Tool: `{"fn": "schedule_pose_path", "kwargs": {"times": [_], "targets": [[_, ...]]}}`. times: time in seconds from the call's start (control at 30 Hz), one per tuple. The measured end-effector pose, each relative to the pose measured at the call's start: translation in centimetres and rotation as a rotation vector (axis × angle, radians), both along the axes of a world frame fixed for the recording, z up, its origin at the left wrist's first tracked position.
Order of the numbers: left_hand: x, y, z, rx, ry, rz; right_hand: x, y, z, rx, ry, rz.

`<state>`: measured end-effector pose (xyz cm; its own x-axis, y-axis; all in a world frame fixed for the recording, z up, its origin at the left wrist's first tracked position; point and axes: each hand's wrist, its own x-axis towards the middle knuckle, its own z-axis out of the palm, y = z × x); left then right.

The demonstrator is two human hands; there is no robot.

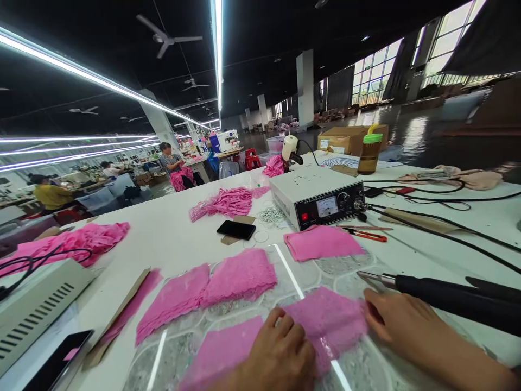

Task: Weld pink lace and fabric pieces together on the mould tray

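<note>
A pink fabric piece (325,317) lies on the clear-covered, grey-patterned surface between my hands. My left hand (280,347) has its fingers curled in at the left edge of this fabric. At the opposite edge, my right hand (401,320) pinches the cloth between thumb and fingers. Partly behind my left hand is another flat pink piece (228,347). Two neat pink fabric stacks (240,277) sit side by side farther back, and a folded pink stack (321,243) lies before the control box. Just beyond my right hand is a black handheld tool (443,293) with a pointed metal tip.
A control box (321,195) with a dial stands behind the fabric, cables running right. Orange-handled snips (366,234), a phone (236,229) and a green-lidded bottle (370,155) are around it. A second box (40,309) and heaped pink fabric (81,241) occupy the left. People sit farther off.
</note>
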<state>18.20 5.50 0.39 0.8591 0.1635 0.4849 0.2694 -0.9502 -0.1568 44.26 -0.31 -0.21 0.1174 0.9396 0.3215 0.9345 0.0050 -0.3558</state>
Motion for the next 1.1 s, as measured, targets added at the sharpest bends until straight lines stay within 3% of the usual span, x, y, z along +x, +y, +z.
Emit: {"fn": "schedule_pose_path", "kwargs": {"times": [0.07, 0.13, 0.27, 0.37, 0.47, 0.73, 1.1], "targets": [[0.2, 0.7, 0.9, -0.182, 0.088, -0.005, 0.7, -0.1, -0.2, -0.026, 0.005, 0.04], [0.9, 2.2, 2.4, -0.441, 0.172, 0.109, 0.9, 0.7, 0.2, -0.041, 0.028, 0.113], [3.6, 7.3, 4.5, -0.494, 0.15, 0.251, 0.2, 4.6, 1.7, -0.023, 0.051, 0.174], [6.1, 11.3, 4.4, -0.508, 0.134, 0.32, -0.6, 7.8, 2.4, -0.023, 0.042, 0.158], [7.8, 13.8, 3.8, -0.54, 0.152, 0.328, -1.0, 9.6, 2.7, -0.052, 0.038, 0.136], [8.6, 15.5, 3.0, -0.656, 0.187, 0.319, -0.9, 10.2, 2.1, -0.104, 0.035, 0.118], [8.8, 16.9, 2.9, -0.812, 0.193, 0.297, -1.6, 10.9, 1.8, -0.03, 0.002, 0.08]]}}
